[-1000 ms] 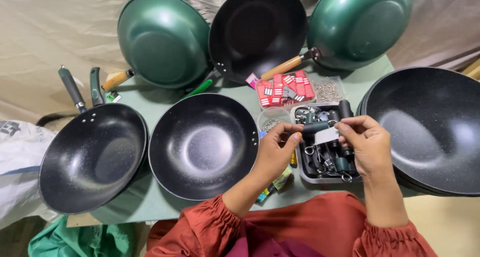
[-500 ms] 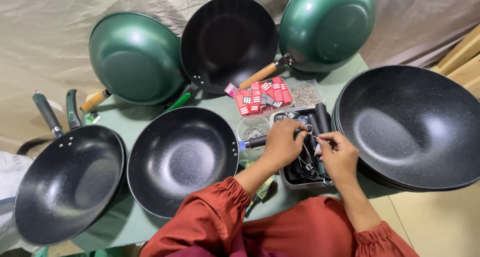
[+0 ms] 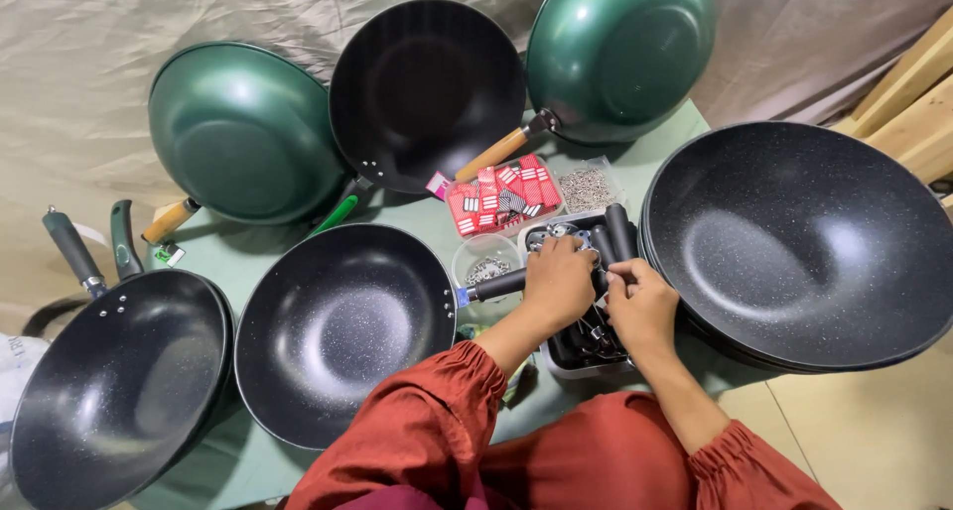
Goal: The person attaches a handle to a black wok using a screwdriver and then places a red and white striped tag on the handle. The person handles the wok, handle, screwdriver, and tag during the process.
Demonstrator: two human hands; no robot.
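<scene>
Green tabletop crowded with woks; my left hand (image 3: 559, 280) grips a black handle (image 3: 498, 286) pointing nine o'clock, my right hand (image 3: 642, 307) closed in the tray (image 3: 586, 356).

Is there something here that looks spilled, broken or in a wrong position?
Nothing stands out. Both hands, left hand and right hand, work over the tray of black handles. The red packets and screws sit in their clear containers, nothing spilled.
</scene>
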